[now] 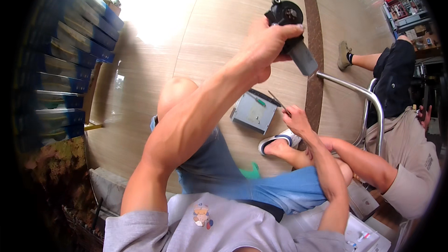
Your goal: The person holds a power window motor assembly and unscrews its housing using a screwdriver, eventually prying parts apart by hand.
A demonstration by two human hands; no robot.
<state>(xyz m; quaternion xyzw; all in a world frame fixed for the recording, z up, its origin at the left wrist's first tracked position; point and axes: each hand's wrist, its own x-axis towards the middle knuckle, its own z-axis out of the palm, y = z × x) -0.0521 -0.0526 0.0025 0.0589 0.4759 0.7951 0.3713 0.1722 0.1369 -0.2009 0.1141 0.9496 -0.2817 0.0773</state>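
Fingers of the left hand [271, 42] wrap a tool [304, 59], gripping it firmly, with the thumb lying across its near side. The left arm reaches long and nearly straight, slanting up from the lower left, so the tool hangs in the air near the top, right of centre. It has a round black head, with a small lighter piece at the centre of its disc, and a plain grey block-shaped end that angles down to the right. The right hand [297, 120], lower and closer to the body, pinches a slim rod [278, 101] that points up and left; its forearm rises from the lower right. Just left of that hand, a grey metal box [252, 115] rests on the tiled floor [217, 23], a small green item [260, 102] on top. Farther right, past a bent chrome tube [350, 86], sits another person [401, 149] in a beige shirt.
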